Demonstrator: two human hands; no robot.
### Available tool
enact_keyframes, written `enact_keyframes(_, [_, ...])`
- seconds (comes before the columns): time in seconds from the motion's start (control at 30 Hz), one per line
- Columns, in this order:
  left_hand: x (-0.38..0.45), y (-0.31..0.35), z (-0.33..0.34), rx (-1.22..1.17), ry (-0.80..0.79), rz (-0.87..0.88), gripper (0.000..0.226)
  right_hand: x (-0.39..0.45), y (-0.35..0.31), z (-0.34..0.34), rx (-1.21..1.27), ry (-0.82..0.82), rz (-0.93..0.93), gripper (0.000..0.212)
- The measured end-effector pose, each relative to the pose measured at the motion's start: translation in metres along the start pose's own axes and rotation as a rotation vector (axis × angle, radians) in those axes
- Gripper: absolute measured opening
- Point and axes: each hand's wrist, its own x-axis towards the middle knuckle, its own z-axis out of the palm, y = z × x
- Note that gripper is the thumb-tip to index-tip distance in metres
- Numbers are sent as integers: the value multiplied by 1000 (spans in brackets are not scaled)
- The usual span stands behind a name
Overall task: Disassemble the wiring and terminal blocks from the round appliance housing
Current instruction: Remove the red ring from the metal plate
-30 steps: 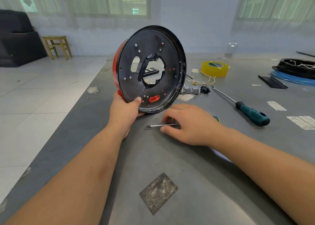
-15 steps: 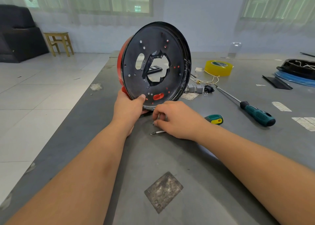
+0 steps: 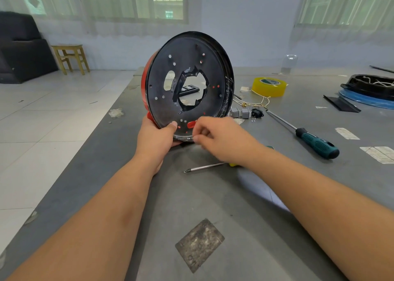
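Note:
The round housing [image 3: 213, 52], black inside with a red outer shell, stands on edge on the grey table [image 3: 213, 206]. My left hand [image 3: 155, 138] grips its lower left rim, thumb on the black face. My right hand [image 3: 221, 140], slightly blurred, has curled fingers pinching the lower rim beside a red tab [image 3: 191, 124]. Removed parts lie to the right of the housing: two grey terminal blocks [image 3: 239, 112], a black switch [image 3: 257, 112] and thin pale wires [image 3: 253, 103].
A small screwdriver [image 3: 204, 167] lies under my right wrist. A long teal-handled screwdriver [image 3: 315, 143] lies further right, with a yellow tape roll [image 3: 269, 86] behind it. Another black housing [image 3: 371, 86] sits at the far right. The table edge runs along the left, by tiled floor.
My right hand has let go of the small screwdriver on the table and risen to the housing's lower rim. The left hand keeps its hold on the housing.

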Motion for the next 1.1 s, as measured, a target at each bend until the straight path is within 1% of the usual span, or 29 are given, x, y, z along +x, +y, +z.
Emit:
enact_keyframes(0.1, [-1,1,0,-38,-5,-17,38,3,25,-32,48,101,165,4])
enact_keyframes(0.23, [-2,2,0,-47,-17,-20,37,-3,81,-65,6,264,389,9])
enact_keyframes(0.3, [-2,2,0,-41,-20,-14,38,-7,108,-68,-54,296,486,14])
enact_keyframes(0.4, [-1,1,0,-38,-24,-11,40,-7,135,-61,-119,279,582,16])
enact_keyframes(0.53, [3,-2,-1,-36,-17,-15,39,2,151,-54,-153,284,601,19])
enact_keyframes(0.77, [8,-6,-1,-32,-21,-5,37,15,163,-46,-144,312,579,34])
enact_keyframes(0.9, [9,-7,-1,-40,-15,-13,35,16,165,-46,-96,317,562,42])
enact_keyframes(1.0, [8,-5,0,-53,-22,-15,36,11,166,-47,-66,320,556,43])
enact_keyframes(1.1, [7,-3,0,-73,-22,-22,36,3,164,-48,-29,339,544,40])
